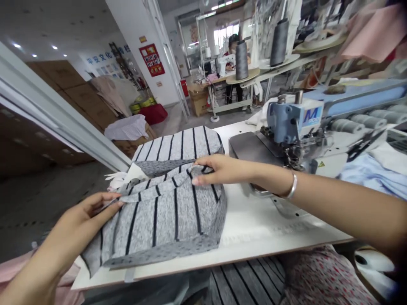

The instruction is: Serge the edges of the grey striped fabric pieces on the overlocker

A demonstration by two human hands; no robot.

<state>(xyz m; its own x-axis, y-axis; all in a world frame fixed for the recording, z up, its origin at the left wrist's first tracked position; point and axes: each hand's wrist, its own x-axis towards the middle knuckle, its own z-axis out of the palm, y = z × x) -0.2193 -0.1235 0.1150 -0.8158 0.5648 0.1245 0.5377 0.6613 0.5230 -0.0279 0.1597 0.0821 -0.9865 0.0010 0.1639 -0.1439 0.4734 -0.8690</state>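
Note:
A pile of grey fabric pieces with black stripes (165, 216) lies at the left end of the white sewing table (260, 220). My left hand (85, 216) pinches the left end of a folded edge on the upper piece, thumb against fingers. Farther right, my right hand (213, 169) grips the same edge between thumb and fingers. The edge runs slightly raised between both hands. Behind it lies another stack of the striped fabric (181, 146). Right of the pile stands a blue-grey overlock sewing machine (286, 123), with my right forearm passing in front of it.
Grey thread cones (241, 61) stand on a far table, where a person (233, 42) sits at another machine. Light blue cloth (375, 173) lies at the right. A white metal post (63, 114) slants along the left. Striped cloth (248, 279) hangs below the table's front edge.

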